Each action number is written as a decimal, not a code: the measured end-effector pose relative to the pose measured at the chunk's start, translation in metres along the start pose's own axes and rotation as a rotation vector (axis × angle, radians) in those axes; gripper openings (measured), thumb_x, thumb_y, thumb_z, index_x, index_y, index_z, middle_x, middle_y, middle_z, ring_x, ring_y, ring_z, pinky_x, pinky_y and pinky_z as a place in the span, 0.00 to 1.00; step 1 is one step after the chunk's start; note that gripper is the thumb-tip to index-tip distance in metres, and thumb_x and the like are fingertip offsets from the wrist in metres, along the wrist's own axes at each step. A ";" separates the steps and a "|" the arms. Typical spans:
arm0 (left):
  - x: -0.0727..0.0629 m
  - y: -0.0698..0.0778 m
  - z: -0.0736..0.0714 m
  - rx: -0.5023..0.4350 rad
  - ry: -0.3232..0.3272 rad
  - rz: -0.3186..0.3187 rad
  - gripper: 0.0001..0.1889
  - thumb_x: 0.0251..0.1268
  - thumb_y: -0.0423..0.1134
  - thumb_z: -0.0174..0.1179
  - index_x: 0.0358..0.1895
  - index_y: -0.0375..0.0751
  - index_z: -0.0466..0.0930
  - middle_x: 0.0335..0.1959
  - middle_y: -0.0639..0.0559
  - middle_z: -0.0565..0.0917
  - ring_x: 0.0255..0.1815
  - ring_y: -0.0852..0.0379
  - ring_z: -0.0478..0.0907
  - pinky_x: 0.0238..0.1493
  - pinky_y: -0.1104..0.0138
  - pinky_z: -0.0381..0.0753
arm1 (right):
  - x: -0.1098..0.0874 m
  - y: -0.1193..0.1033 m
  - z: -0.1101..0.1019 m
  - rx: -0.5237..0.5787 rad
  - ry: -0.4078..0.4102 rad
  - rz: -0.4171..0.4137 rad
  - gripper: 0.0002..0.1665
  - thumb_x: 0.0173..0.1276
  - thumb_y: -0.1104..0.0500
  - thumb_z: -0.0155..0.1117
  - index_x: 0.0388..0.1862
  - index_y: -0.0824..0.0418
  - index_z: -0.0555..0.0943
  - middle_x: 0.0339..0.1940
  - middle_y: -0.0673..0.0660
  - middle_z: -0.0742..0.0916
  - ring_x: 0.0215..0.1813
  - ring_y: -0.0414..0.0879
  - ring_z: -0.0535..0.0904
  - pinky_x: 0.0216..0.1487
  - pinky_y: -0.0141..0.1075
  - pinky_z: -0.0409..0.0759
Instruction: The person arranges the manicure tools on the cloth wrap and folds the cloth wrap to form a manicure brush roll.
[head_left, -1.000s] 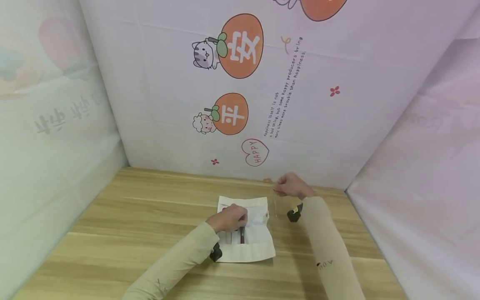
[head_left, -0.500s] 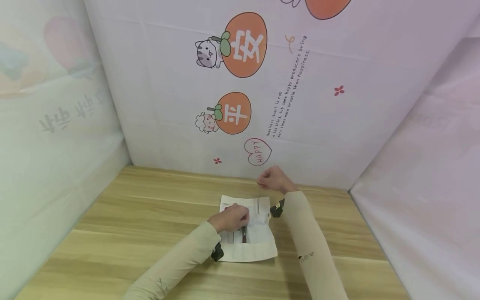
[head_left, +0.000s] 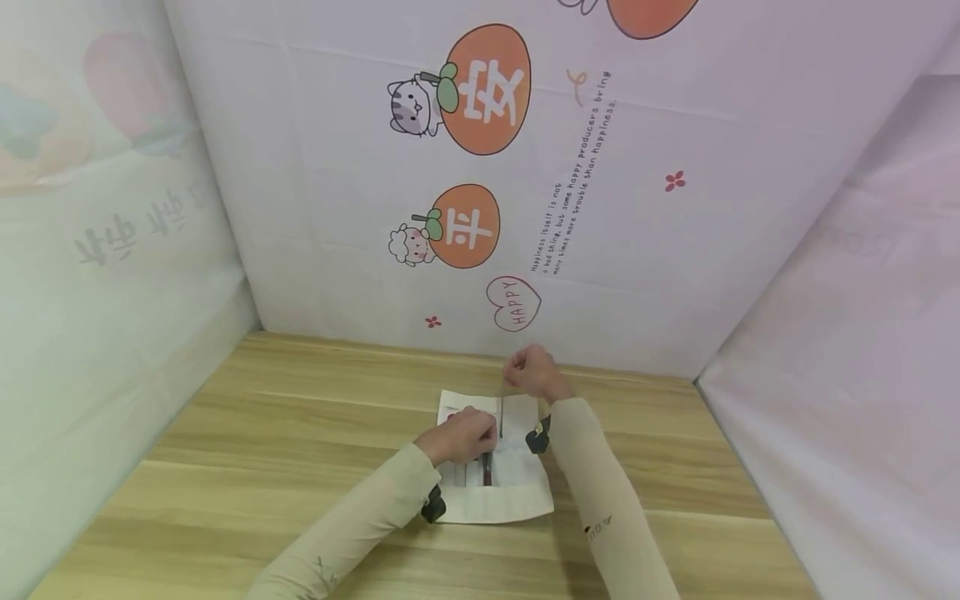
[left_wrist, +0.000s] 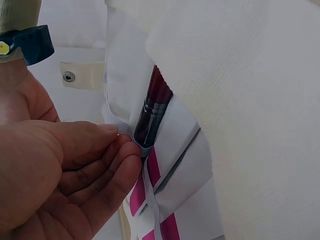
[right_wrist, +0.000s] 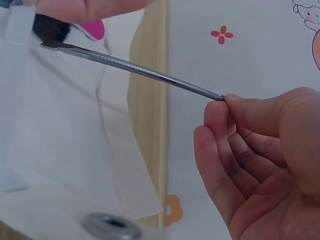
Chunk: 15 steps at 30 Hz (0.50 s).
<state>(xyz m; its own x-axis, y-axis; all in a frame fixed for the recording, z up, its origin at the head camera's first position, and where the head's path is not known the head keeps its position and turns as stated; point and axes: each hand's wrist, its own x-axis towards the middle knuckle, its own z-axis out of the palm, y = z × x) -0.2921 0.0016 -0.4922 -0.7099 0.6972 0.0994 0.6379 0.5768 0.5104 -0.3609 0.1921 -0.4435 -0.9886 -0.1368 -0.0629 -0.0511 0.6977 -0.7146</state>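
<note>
My left hand (head_left: 461, 435) is over an unfolded white tool pouch (head_left: 498, 507). In the left wrist view its thumb and fingers pinch the pouch's white elastic strap (left_wrist: 120, 124), beside a brush (left_wrist: 152, 110) with a dark red handle and metal ferrule that sits under the strap. Above the pouch's far edge, my right hand (head_left: 534, 372) pinches the end of a thin metal cuticle pusher (right_wrist: 135, 67) with a knurled grip. The pusher slants down over the pouch, its flat tip near the brush's black bristles (right_wrist: 51, 30) in the right wrist view.
Flat pieces with pink ends (left_wrist: 137, 197) lie in the pouch next to the brush. A tab with a metal snap (left_wrist: 68, 76) sticks out from its side. The wooden table (head_left: 300, 433) meets a printed white backdrop (head_left: 600, 317) close behind the right hand.
My right hand has moved left with the cuticle pusher, from beside the pouch to above it, and lowered slightly at the end. The left hand has stayed at the strap.
</note>
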 end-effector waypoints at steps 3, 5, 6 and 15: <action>0.000 -0.001 0.001 -0.001 0.004 0.003 0.14 0.69 0.26 0.60 0.24 0.45 0.74 0.20 0.63 0.69 0.22 0.67 0.65 0.28 0.75 0.63 | -0.002 0.002 0.005 -0.035 0.008 -0.004 0.07 0.72 0.63 0.65 0.36 0.63 0.88 0.32 0.54 0.89 0.35 0.44 0.81 0.37 0.33 0.78; 0.001 -0.001 0.001 -0.010 -0.001 0.001 0.13 0.69 0.26 0.59 0.25 0.44 0.75 0.20 0.62 0.70 0.22 0.67 0.65 0.28 0.75 0.64 | -0.003 0.004 0.007 -0.047 0.014 -0.008 0.07 0.73 0.63 0.65 0.35 0.62 0.88 0.31 0.54 0.89 0.34 0.44 0.81 0.36 0.33 0.78; 0.001 0.000 0.000 -0.018 -0.006 -0.003 0.13 0.69 0.26 0.59 0.25 0.43 0.76 0.20 0.62 0.70 0.22 0.67 0.66 0.28 0.75 0.65 | -0.004 0.004 0.008 -0.046 0.017 -0.009 0.07 0.72 0.63 0.65 0.34 0.62 0.88 0.30 0.54 0.89 0.33 0.44 0.81 0.35 0.33 0.77; 0.001 0.000 0.001 -0.054 -0.026 -0.034 0.12 0.75 0.28 0.59 0.27 0.39 0.78 0.21 0.60 0.71 0.23 0.65 0.67 0.28 0.74 0.66 | -0.012 0.009 0.014 -0.023 -0.025 -0.036 0.09 0.67 0.67 0.67 0.27 0.62 0.89 0.24 0.54 0.89 0.28 0.43 0.83 0.31 0.32 0.80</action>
<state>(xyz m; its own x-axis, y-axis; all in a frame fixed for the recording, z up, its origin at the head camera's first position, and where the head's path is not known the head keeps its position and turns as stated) -0.2924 0.0032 -0.4932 -0.7226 0.6887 0.0597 0.5960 0.5770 0.5585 -0.3473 0.1901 -0.4585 -0.9821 -0.1800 -0.0550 -0.0905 0.7080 -0.7004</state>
